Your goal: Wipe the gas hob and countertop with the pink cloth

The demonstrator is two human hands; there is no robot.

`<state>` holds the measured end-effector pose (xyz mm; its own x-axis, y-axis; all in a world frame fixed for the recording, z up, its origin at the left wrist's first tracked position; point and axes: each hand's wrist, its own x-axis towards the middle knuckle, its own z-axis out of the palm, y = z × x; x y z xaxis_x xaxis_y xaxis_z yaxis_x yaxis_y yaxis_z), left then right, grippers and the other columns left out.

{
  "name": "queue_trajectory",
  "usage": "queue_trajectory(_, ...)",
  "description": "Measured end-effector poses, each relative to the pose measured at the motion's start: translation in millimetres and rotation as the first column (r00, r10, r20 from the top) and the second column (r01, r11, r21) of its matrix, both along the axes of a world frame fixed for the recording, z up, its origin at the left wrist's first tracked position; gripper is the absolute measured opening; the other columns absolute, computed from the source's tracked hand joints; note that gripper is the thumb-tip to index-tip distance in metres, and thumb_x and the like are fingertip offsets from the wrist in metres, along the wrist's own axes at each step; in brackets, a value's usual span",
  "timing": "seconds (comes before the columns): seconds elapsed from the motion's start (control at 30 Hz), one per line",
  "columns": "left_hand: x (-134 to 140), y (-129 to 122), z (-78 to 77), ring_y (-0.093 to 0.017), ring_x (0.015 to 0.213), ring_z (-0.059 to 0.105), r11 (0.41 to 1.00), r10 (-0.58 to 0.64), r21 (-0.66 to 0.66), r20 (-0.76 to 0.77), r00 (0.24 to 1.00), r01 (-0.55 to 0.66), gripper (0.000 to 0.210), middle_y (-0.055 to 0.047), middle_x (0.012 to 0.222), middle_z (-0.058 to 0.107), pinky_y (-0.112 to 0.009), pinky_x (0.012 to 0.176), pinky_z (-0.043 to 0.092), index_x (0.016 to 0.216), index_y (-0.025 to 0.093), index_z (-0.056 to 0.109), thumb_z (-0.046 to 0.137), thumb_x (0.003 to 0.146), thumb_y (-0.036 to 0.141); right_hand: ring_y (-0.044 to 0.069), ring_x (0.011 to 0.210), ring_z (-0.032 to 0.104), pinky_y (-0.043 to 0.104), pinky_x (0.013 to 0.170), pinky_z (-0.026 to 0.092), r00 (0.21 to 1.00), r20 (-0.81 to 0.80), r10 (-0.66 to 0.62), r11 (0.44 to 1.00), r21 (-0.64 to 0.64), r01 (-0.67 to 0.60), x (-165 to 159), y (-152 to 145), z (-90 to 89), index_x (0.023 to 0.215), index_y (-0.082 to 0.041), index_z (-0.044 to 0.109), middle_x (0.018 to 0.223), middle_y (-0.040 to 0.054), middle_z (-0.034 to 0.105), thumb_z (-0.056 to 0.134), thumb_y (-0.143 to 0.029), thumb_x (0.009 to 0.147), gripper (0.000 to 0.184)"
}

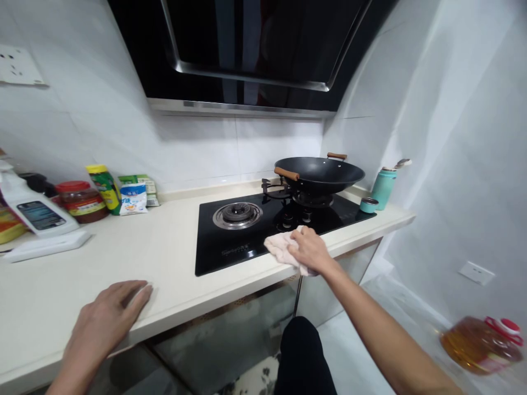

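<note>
My right hand [310, 249] grips a pale pink cloth [283, 247] and presses it on the front edge of the black glass gas stove [222, 247] and the counter beside it. Part of the cloth hangs over the counter's edge. With nothing in it, my left hand [109, 312] rests on the cream countertop [164, 252], thumb and fingers apart. Behind the cloth are the stove's control knobs [287, 220]. The left burner [237, 214] is bare. On the right burner sits a black wok [321, 173] with wooden handles.
At the counter's left stand a white spray bottle [39, 203], a red-lidded jar [81, 202], a yellow-capped container [102, 186] and packets [134, 198]. Right of the stove are a teal bottle [383, 189] and its cup [369, 205]. A range hood [247, 101] hangs above; an oil jug [480, 343] is low right.
</note>
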<state>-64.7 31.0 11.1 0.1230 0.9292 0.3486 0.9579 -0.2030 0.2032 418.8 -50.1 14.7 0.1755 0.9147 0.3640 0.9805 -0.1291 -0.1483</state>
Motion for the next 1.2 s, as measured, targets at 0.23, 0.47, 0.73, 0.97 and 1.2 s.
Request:
queue_trajectory(0.23, -0.2, -1.2, -4.5, -0.024, 0.103, 0.069, 0.996, -0.049, 0.074, 0.038, 0.998, 0.047, 0.041, 0.010, 0.108, 0.074, -0.044, 0.093, 0.054, 0.094, 0.036, 0.071, 0.044, 0.088, 0.066, 0.023, 0.104, 0.054, 0.033, 0.084, 0.042, 0.979, -0.049, 0.197, 0.980, 0.024, -0.196, -113.3, 15.9, 10.1, 0.108, -0.022, 0.062, 0.107, 0.0082, 0.060, 0.051, -0.041, 0.092, 0.027)
queue_trajectory(0.47, 7.3, -1.1, -10.5, -0.030, 0.106, 0.067, 0.958, -0.194, 0.239, 0.127, 0.973, 0.159, 0.043, -0.002, 0.111, 0.073, -0.051, 0.095, 0.053, 0.097, 0.030, 0.072, 0.050, 0.086, 0.065, 0.026, 0.103, 0.054, 0.039, 0.085, 0.045, 0.920, -0.097, 0.379, 0.925, 0.037, -0.377, -193.7, 24.7, 16.0, 0.104, -0.019, 0.061, 0.107, 0.0117, 0.061, 0.045, -0.040, 0.095, 0.027)
queue_trajectory(0.73, 77.4, -31.0, 8.7, -0.026, 0.124, 0.057, 0.825, -0.545, 0.334, 0.255, 0.798, 0.457, 0.043, -0.009, 0.131, 0.060, -0.044, 0.106, 0.048, 0.131, 0.025, 0.057, 0.053, 0.095, 0.047, 0.020, 0.104, 0.059, 0.036, 0.094, 0.044, 0.678, -0.546, 0.492, 0.856, 0.163, -0.490, -236.5, 43.9, 10.4, 0.111, -0.023, 0.057, 0.112, 0.0055, 0.065, 0.036, -0.029, 0.099, 0.025)
queue_trajectory(0.97, 88.9, -34.0, 1.4, -0.029, 0.123, 0.057, 0.878, -0.479, 0.086, 0.198, 0.855, 0.471, 0.057, -0.010, 0.137, 0.057, -0.047, 0.101, 0.048, 0.143, 0.026, 0.048, 0.057, 0.092, 0.051, 0.015, 0.088, 0.062, 0.028, 0.083, 0.047, 0.449, -0.682, 0.578, 0.808, 0.398, -0.435, -185.1, 55.5, 5.5, 0.103, -0.024, 0.066, 0.100, -0.0006, 0.070, 0.046, -0.017, 0.086, 0.027)
queue_trajectory(1.2, 126.5, -31.6, -0.9, -0.026, 0.125, 0.056, 0.827, -0.553, 0.158, 0.050, 0.832, 0.540, 0.034, -0.007, 0.136, 0.061, -0.043, 0.103, 0.043, 0.127, 0.029, 0.064, 0.050, 0.096, 0.030, 0.016, 0.079, 0.064, 0.026, 0.082, 0.048, 0.629, -0.540, 0.560, 0.815, 0.496, -0.300, -116.0, 60.0, 11.3, 0.085, -0.022, 0.072, 0.089, 0.0005, 0.073, 0.042, -0.013, 0.072, 0.033)
